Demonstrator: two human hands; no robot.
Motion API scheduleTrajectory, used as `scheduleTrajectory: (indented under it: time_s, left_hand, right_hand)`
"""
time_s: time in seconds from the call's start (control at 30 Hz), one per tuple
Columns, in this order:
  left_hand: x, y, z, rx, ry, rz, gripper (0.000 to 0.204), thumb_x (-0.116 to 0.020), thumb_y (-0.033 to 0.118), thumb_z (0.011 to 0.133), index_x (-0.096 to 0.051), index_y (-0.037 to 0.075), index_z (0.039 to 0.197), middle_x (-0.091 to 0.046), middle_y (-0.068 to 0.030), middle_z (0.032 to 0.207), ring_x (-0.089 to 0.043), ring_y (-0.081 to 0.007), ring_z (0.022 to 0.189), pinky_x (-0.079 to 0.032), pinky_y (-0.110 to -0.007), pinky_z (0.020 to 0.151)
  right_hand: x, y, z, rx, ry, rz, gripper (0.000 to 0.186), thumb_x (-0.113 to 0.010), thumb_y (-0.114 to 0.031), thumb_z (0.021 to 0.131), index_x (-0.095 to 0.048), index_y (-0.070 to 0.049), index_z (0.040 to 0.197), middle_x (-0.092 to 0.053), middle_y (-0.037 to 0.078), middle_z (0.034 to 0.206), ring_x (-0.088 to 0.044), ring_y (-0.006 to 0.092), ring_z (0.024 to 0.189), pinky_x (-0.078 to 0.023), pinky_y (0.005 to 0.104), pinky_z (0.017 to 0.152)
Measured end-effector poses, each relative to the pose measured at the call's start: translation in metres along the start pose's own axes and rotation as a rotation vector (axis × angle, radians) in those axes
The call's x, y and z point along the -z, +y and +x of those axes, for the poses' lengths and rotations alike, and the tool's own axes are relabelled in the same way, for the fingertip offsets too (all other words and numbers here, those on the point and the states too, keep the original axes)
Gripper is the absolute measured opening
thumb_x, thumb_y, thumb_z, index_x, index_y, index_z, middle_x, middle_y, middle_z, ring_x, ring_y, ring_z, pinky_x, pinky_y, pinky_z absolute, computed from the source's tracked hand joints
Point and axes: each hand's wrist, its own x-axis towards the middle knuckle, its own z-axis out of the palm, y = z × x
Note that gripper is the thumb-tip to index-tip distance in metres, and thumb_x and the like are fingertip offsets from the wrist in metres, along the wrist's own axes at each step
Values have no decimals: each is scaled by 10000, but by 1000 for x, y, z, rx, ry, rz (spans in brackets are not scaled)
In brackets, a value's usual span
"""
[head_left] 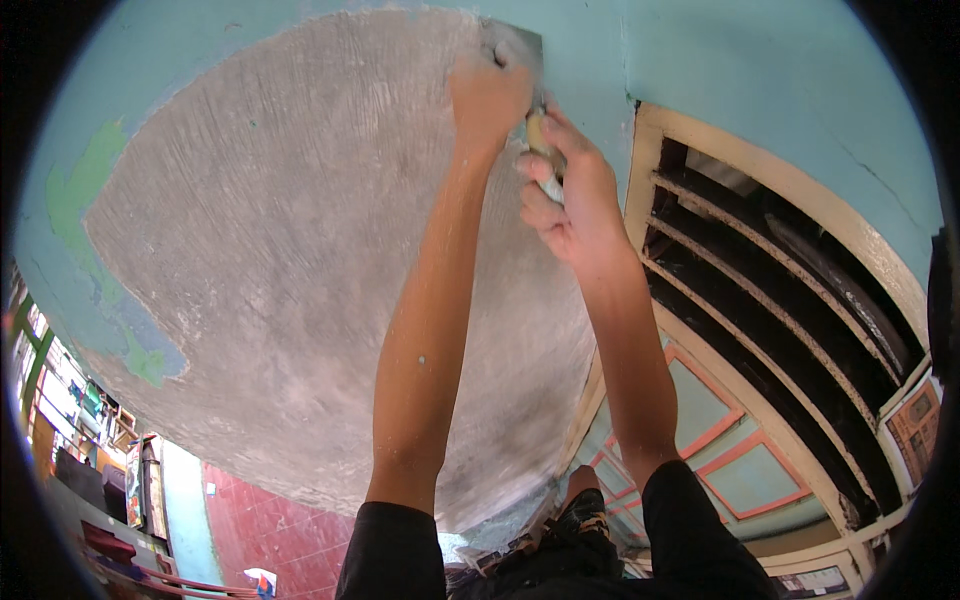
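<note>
A wide metal scraper blade [525,48] lies against the wall at the top edge of a rough grey plaster patch [280,230], where it meets turquoise paint [720,50]. My left hand [488,100] has its fingers curled at the blade, slightly blurred. Just below and to the right, my right hand [580,195] is closed around the tool's pale yellow handle [540,133]. Peeled paint with green showing [75,195] borders the plaster on the left.
A cream-framed vent with dark slats [760,280] sits to the right, above a turquoise, coral-trimmed door or shutter [750,470]. Red floor tiles [260,510] and cluttered household items [120,480] show at lower left. My foot [590,505] is visible at the bottom.
</note>
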Motion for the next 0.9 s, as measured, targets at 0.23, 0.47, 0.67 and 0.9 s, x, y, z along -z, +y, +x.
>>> scheduleTrajectory:
  time_s: [0.23, 0.47, 0.67, 0.9]
  left_hand:
    - [7, 1, -15, 8, 18, -22, 361, -532, 171, 860, -560, -99, 622, -577, -250, 595, -593, -339, 554, -448, -457, 569]
    - [3, 15, -5, 61, -56, -16, 375, -524, 172, 872, -548, -92, 608, -565, -246, 588, -564, -301, 539, -441, -446, 560]
    - [6, 1, -8, 28, 5, -77, 368, -531, 158, 863, -544, -101, 602, -564, -240, 585, -564, -305, 533, -445, -445, 569]
    - [-3, -15, 1, -55, 101, -21, 372, -534, 162, 869, -556, -99, 606, -571, -252, 594, -585, -310, 545, -444, -450, 563]
  right_hand:
    - [-4, 14, -12, 2, 84, -38, 479, -420, -232, 1008, -343, -224, 1480, -423, -18, 666, -220, 42, 437, -161, 199, 374]
    - [-3, 2, -1, 47, 47, -63, 474, -435, -240, 1009, -361, -206, 1476, -422, -16, 668, -223, 42, 436, -154, 201, 377]
    - [-1, 2, -9, -13, 22, -81, 486, -433, -254, 1008, -347, -214, 1486, -418, -16, 659, -214, 45, 420, -151, 203, 379]
    - [-7, 8, -6, 18, 44, -72, 504, -459, -255, 997, -332, -215, 1484, -421, -28, 653, -207, 43, 420, -157, 207, 372]
